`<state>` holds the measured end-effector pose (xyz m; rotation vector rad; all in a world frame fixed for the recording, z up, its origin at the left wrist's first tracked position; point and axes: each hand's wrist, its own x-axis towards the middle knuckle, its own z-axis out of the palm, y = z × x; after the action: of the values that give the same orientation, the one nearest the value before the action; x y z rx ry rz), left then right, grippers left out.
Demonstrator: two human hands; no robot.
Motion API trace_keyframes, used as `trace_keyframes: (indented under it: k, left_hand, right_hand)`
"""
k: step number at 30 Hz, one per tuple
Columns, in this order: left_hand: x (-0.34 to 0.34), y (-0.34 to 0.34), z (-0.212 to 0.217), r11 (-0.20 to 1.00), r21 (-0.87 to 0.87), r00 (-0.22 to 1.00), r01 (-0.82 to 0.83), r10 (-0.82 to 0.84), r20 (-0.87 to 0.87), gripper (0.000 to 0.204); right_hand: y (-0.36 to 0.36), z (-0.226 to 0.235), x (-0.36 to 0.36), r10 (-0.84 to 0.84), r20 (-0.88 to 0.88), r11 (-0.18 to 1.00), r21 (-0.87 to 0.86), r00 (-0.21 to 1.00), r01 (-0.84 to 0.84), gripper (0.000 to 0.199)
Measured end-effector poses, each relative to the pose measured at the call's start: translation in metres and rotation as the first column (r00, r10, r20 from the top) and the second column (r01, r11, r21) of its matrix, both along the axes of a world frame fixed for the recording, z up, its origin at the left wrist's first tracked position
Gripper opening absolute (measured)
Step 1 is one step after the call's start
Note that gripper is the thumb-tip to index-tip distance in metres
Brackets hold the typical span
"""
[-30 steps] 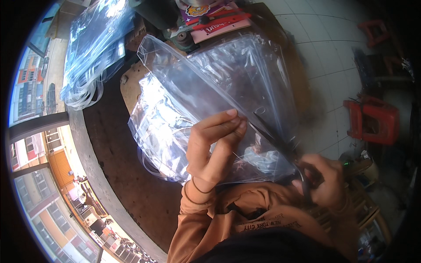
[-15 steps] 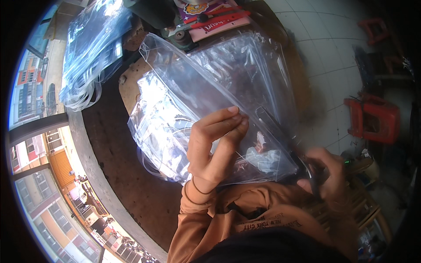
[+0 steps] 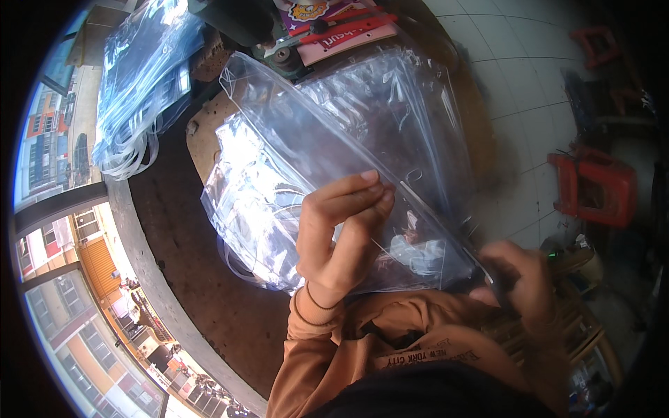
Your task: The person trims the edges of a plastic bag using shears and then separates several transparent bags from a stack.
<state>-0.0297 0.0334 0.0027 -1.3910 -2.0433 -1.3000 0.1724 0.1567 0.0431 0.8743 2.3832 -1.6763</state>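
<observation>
My left hand (image 3: 341,233) pinches the edge of a clear plastic bag (image 3: 306,115) between thumb and fingertips, holding it up at a slant. Scissors (image 3: 449,237) with long dark blades are gripped in my right hand (image 3: 519,279), at the lower right. Their blades look closed, lying along the bag's edge with the tips close to my left fingertips. Beneath is a pile of shiny clear plastic bags (image 3: 244,188) with pale loop handles. A small crumpled piece of clear plastic (image 3: 418,254) shows near the pile's lower right.
Another stack of clear bags with white handles (image 3: 143,83) stands at the far left. A dark machine (image 3: 244,24) rises at the back, beside red-handled tools (image 3: 348,29) and printed packets. Red stools (image 3: 596,188) stand on the tiled floor to the right. A curved ledge (image 3: 150,251) borders the left.
The scissors' blades have come together along the bag's edge, and my right hand has closed slightly. My left hand stays almost still on the bag.
</observation>
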Motion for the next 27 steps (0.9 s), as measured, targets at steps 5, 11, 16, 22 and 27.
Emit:
trace_keyframes:
  k: [5,11,16,22,27]
  left_hand:
    - [0.002,-0.003,0.001,0.995,-0.069,0.996,0.074,-0.077,-0.039,0.022]
    - [0.005,-0.012,0.0,0.988,-0.072,0.988,0.136,-0.141,-0.062,0.026]
    - [0.007,-0.009,0.004,0.989,-0.066,0.99,0.133,-0.136,-0.037,0.027]
    - [0.009,-0.014,0.003,0.99,-0.042,0.991,0.134,-0.133,0.01,0.027]
    - [0.013,-0.014,0.004,0.988,-0.015,0.988,0.152,-0.152,0.037,0.028]
  right_hand:
    - [0.004,-0.011,0.007,-0.066,0.042,0.861,-0.503,0.997,0.078,0.039]
    - [0.003,-0.007,0.001,-0.109,0.218,0.483,-0.841,0.97,0.243,0.039]
    - [-0.004,-0.017,0.007,-0.189,-0.129,0.752,-0.656,0.974,0.059,0.047]
    - [0.004,0.001,-0.006,0.094,-0.109,0.995,0.04,0.99,-0.09,0.047]
    - [0.0,0.005,-0.013,0.101,-0.117,0.991,0.103,0.988,-0.089,0.041]
